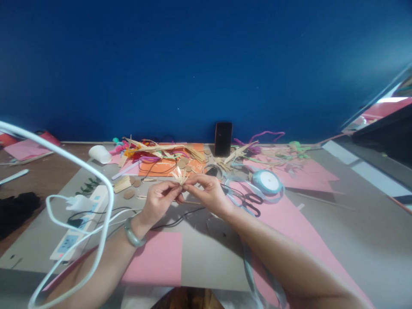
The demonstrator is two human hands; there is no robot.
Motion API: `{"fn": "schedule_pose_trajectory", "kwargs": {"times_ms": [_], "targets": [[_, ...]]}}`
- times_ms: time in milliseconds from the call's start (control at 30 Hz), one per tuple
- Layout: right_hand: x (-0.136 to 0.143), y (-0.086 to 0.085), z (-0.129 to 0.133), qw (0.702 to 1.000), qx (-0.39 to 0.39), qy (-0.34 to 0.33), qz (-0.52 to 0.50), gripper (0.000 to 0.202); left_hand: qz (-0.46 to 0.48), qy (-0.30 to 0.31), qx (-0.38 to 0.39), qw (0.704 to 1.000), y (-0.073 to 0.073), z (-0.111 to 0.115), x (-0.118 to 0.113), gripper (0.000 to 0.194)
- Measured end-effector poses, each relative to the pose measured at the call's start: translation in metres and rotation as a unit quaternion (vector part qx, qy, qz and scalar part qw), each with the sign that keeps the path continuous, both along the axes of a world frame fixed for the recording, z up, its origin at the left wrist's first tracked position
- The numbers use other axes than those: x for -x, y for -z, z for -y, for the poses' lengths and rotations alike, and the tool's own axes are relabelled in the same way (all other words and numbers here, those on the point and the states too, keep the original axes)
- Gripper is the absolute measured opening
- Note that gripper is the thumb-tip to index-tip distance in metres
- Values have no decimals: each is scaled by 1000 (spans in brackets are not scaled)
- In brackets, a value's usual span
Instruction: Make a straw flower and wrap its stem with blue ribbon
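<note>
A small tuft of pale straw-like strips (179, 175), splayed at the top, is pinched between both hands above the middle of the table. My left hand (160, 198) grips its lower end from the left, thumb against the fingers. From the right, my right hand (209, 193) closes thumb and finger on the same end, its fingertips meeting the left ones. What lies inside the pinch is hidden by the fingertips. Just right of my right hand lie scissors with dark handles (252, 204) and a roll of light blue ribbon (266, 182).
A power strip (82, 227) with white cables lies at the left, and a thick white cable (107, 189) arches across the near left. A phone (223, 139) leans on the blue wall (206, 64). Orange paper (161, 169), loose straw strips and a white cup (100, 154) lie behind.
</note>
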State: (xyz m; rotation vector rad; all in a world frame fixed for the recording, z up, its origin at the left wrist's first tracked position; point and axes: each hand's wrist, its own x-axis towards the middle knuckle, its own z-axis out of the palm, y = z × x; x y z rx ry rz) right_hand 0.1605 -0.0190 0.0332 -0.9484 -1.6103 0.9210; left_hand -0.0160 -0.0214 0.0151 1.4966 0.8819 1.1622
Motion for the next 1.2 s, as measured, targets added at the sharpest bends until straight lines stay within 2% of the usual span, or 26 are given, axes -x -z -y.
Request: {"fn": "schedule_pose_trajectory", "kwargs": {"times_ms": [267,467,700,933,1200], "targets": [[1,-2,2,1000,-8,7,4,9,-17,-19,-29,999,2,2,0,19],[4,2,0,999,-17,42,29,5,-27,-43,-33,998,12,-1,-5,23],[1,4,-1,996,2,72,47,11,-56,-72,-70,993,17,-3,-4,21],[-2,4,-2,999,-24,32,36,13,-8,-7,4,1000,11,0,-5,22],[-8,-1,-6,997,-44,10,59,9,-1,37,27,999,4,-2,-3,24]]}}
